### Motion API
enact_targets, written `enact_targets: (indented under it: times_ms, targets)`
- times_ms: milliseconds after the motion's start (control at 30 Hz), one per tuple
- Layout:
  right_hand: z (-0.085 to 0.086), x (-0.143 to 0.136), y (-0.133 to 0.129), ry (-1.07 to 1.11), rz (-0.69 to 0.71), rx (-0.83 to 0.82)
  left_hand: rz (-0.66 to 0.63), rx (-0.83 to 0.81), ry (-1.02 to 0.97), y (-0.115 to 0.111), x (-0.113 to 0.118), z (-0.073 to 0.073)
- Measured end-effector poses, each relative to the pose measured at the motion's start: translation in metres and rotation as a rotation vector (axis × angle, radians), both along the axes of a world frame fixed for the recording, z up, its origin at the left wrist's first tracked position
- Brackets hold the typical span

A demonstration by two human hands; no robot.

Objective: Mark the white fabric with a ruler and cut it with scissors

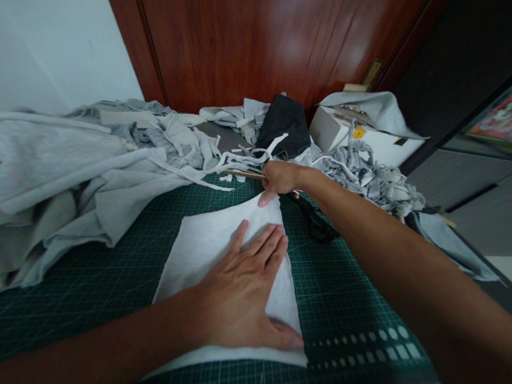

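A white piece of cloth (206, 241) lies spread on a green cutting mat (336, 296) marked with grid lines. My left hand (246, 294) rests flat on it, palm down, fingers stretched towards the far edge and thumb out to the right. My right hand (279, 179) reaches across to the cloth's narrow far end, its fingers curled and one digit pointing down onto the cloth. A thin wooden stick (242, 173) runs into its fingers from the left; the hand hides the rest of the grip.
Grey fabric (59, 167) is heaped on the left. Ahead are cloth strips (213, 167), a black bag-like item (285, 125) and a white box (330, 128). Knotted grey strips (375, 176) lie right, near a black cord (320, 222). A wooden door (252, 41) stands behind.
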State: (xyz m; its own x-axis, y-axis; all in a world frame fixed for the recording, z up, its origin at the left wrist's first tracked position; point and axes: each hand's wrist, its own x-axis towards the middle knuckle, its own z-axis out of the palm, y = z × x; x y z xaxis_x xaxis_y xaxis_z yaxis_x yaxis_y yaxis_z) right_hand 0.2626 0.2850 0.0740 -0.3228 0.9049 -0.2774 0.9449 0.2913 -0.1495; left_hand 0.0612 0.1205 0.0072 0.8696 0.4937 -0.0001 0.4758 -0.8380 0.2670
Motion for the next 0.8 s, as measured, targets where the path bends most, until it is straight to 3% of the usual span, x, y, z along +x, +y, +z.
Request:
enact_targets:
  times_ms: [533,800]
  targets:
    - [0.002,0.002,0.001,0.002,0.004,-0.030,-0.021,-0.007,-0.004,0.003,0.000,0.004]
    - [0.002,0.005,-0.012,0.011,-0.059,-0.033,0.018,0.128,-0.068,0.010,0.003,-0.002]
